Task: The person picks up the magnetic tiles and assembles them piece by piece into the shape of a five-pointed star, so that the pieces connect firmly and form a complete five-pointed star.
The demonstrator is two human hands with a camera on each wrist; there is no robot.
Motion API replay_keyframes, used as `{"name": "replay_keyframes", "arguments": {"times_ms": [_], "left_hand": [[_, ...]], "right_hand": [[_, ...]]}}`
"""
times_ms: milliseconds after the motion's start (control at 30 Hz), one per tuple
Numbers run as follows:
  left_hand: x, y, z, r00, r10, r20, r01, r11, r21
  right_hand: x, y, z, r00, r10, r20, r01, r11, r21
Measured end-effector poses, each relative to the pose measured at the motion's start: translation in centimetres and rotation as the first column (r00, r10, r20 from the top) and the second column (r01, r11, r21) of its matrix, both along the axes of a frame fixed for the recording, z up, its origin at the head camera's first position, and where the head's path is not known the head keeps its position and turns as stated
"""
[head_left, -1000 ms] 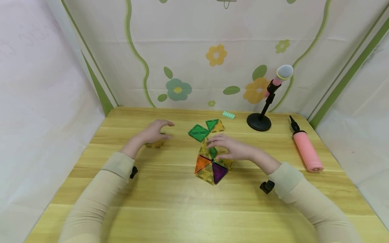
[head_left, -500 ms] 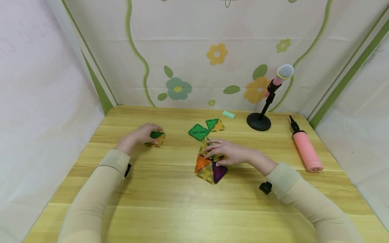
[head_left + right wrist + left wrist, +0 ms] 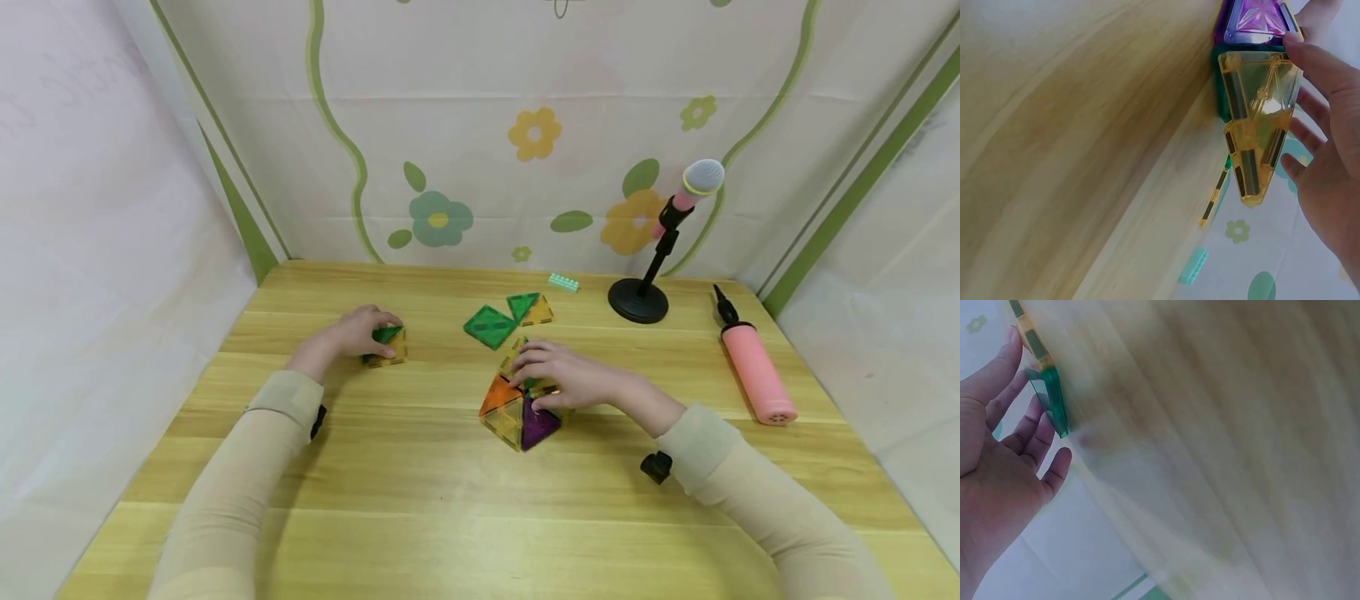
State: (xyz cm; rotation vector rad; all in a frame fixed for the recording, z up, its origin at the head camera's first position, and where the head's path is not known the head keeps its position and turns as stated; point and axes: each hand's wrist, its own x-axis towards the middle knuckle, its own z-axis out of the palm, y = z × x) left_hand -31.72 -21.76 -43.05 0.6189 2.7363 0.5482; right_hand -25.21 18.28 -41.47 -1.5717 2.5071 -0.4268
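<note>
Around a small group of green and orange magnetic tiles point(image 3: 393, 343) at the left of the table, my left hand point(image 3: 352, 332) has its thumb on the near side and fingers behind. The left wrist view shows the green tile point(image 3: 1055, 403) lying in that grasp. A cluster of triangular magnetic tiles point(image 3: 501, 419), orange, yellow, purple and green, sits mid-table. My right hand point(image 3: 570, 375) grips its right part, covering some of it. In the right wrist view the thumb touches the edge by the purple tile point(image 3: 1260, 19); a yellow tile point(image 3: 1257, 125) sticks out below.
Behind the cluster lie a green tile pair point(image 3: 490, 327) and a green-and-orange pair point(image 3: 530, 308). A mint toy brick point(image 3: 563, 282) lies at the back edge. To the right are a microphone stand point(image 3: 639, 301) and a pink hand pump point(image 3: 759, 375). Fabric walls border the table.
My left hand came down and back onto the left tiles, which have shifted slightly. My right hand lowered onto the cluster, which has turned a little.
</note>
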Motion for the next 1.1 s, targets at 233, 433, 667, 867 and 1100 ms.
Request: {"name": "replay_keyframes", "arguments": {"times_ms": [233,433,667,867,1100], "left_hand": [[0.6,0.5,-0.1,1.0,0.009,0.011,-0.009,1.0,-0.007],[0.7,0.6,-0.3,0.999,-0.013,0.045,0.012,1.0,0.025],[0.9,0.3,-0.2,0.994,-0.062,0.087,0.054,0.994,0.093],[1.1,0.2,-0.2,0.994,-0.073,0.082,0.064,0.992,0.105],[1.2,0.4,-0.4,0.995,-0.063,0.076,0.055,0.993,0.101]], "right_hand": [[0.1,0.4,-0.1,0.996,-0.067,-0.06,0.067,0.998,0.004],[0.4,0.6,-0.1,0.986,-0.16,-0.05,0.161,0.987,0.01],[1.0,0.9,-0.1,0.962,-0.248,-0.112,0.251,0.968,0.018],[1.4,1.0,-0.1,0.938,-0.311,-0.155,0.321,0.946,0.042],[1.9,0.7,-0.3,0.904,-0.383,-0.189,0.402,0.912,0.076]]}}
